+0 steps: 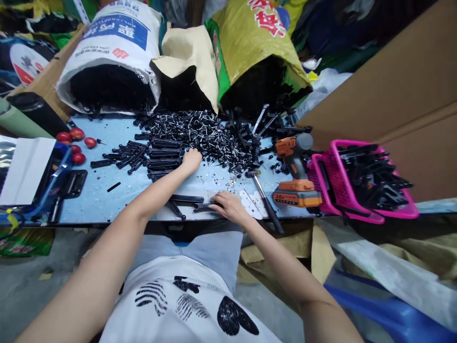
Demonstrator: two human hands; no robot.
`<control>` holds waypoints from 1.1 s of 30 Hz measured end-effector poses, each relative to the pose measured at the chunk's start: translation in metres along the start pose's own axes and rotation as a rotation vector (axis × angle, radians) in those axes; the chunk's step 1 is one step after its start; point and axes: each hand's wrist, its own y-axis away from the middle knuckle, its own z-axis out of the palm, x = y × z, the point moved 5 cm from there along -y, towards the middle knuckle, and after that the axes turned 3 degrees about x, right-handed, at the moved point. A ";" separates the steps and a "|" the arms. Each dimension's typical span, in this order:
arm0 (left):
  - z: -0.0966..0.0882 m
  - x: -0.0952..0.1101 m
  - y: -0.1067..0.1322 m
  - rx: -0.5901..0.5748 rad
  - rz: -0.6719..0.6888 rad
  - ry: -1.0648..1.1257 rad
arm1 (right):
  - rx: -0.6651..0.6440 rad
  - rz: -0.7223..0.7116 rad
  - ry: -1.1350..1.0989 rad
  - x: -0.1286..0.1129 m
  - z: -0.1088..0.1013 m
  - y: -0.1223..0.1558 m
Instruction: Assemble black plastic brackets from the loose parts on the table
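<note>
My left hand (191, 159) reaches out to the edge of a heap of small black plastic pieces (210, 136) on the light blue table (107, 190), fingers curled down into them; what it grips is hidden. My right hand (228, 206) rests near the table's front edge, fingers closed on a long black plastic bar (200, 206). Another black bar (185, 198) lies just left of it. Stacked black bars (162, 155) sit left of my left hand.
An orange cordless drill (294, 174) and a hammer (264, 197) lie right of my hands. A pink basket (357, 183) holds black parts. Three open sacks (114, 52) of black parts stand at the back. Red fruits (76, 140) and a blue tray (53, 176) are left.
</note>
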 end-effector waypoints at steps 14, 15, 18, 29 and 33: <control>-0.027 -0.080 0.155 0.161 -0.437 1.237 | -0.003 0.112 0.294 0.099 -0.006 -0.116; -0.021 -0.088 0.173 0.133 -0.524 1.367 | 0.002 0.116 0.279 0.097 -0.005 -0.114; -0.002 -0.095 0.204 0.066 -0.662 1.569 | 0.032 0.147 0.232 0.085 -0.007 -0.106; 0.000 -0.085 0.195 0.113 -0.453 1.124 | -0.016 0.012 -0.336 -0.011 -0.042 -0.066; -0.011 -0.080 0.199 0.365 -0.276 0.793 | -0.126 -0.010 -0.309 -0.024 -0.042 -0.057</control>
